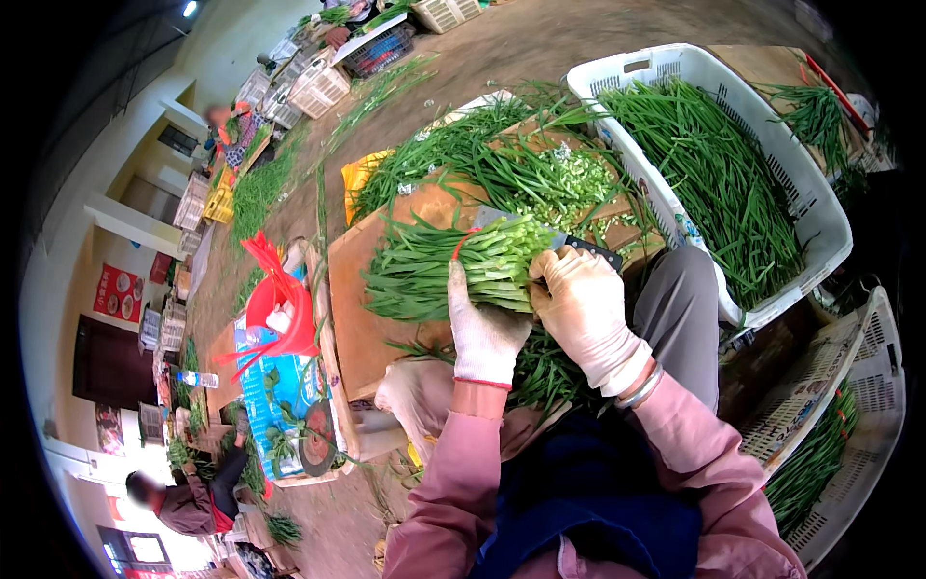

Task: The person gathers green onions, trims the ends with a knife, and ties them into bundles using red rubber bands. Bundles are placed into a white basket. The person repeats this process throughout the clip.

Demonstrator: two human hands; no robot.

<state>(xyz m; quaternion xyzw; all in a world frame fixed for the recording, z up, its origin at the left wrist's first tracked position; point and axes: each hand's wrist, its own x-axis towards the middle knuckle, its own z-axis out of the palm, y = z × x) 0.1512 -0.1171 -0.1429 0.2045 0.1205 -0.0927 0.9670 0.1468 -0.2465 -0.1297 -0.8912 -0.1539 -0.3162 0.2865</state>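
Note:
A bundle of green garlic chives (441,271), bound by a red tie (461,244), lies across my left hand (486,333), which wears a white knit glove with a red cuff and grips the bundle from below, thumb up near the tie. At the pale cut ends is my right hand (582,315), in a thin whitish glove, with curled fingers touching the stems; whether it pinches any is unclear. Behind the bundle, on the wooden board (362,333), a flat metal blade with a dark perforated handle (593,251) shows partly. Chopped stem ends (579,177) and loose chives (463,148) lie beyond.
A white plastic crate (832,239) of chives stands at the right, another (886,405) below it. Left of the board, a red bucket (289,318) with red ties stands in a blue-lined crate (253,405). Other people work among crates at the far left and top.

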